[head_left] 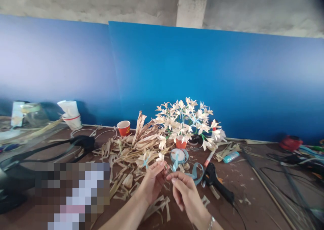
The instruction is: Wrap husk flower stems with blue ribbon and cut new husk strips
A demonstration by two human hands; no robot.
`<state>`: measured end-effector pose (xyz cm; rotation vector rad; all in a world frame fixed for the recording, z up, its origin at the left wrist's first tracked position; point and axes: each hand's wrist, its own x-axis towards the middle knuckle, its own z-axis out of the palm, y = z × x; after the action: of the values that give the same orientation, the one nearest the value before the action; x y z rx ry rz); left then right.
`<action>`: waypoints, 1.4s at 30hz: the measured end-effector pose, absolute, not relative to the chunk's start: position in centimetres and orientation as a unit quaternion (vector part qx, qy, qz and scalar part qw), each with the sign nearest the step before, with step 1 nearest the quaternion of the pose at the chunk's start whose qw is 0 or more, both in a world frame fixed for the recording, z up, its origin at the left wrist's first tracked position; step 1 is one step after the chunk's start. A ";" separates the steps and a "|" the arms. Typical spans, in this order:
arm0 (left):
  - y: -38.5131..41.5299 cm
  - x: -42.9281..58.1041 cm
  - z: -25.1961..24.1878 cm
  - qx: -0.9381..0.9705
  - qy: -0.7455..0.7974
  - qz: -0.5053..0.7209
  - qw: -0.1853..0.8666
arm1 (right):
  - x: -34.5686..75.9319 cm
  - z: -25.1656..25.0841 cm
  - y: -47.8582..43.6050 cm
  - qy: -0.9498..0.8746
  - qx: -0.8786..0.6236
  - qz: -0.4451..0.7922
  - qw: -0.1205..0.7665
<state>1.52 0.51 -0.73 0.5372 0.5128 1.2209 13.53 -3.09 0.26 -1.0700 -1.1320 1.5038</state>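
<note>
My left hand (151, 180) pinches the stem of a small cream husk flower (160, 156), fingers closed on it. My right hand (185, 192) is right beside it, fingers pinched on a pale blue ribbon (195, 172) that runs from a ribbon spool (178, 154) just behind the hands. Beyond them stands a bouquet of cream husk flowers (186, 119) in a red cup (180, 143). A heap of dried corn husks (131, 146) lies to the left of the hands.
A black glue gun (217, 184) lies right of my hands, with a marker (209, 158) and a blue tube (231, 156) behind it. A red cup (124, 127), white paper cups (71, 113), black cables (50, 149) and thin rods (272, 196) are spread over the brown table.
</note>
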 end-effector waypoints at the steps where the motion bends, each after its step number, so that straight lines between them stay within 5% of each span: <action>1: 0.5 1.6 -0.7 0.248 0.233 0.561 0.755 | 13.5 0.3 -3.1 -0.462 -0.436 0.612 0.471; 42: 0.7 1.4 -0.8 0.288 0.236 0.541 0.754 | 13.5 0.5 -3.2 -0.456 -0.454 0.602 0.473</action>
<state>1.37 0.68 -0.81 0.6284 0.5157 1.1799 13.46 -3.21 0.53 -1.1102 -1.1164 1.4730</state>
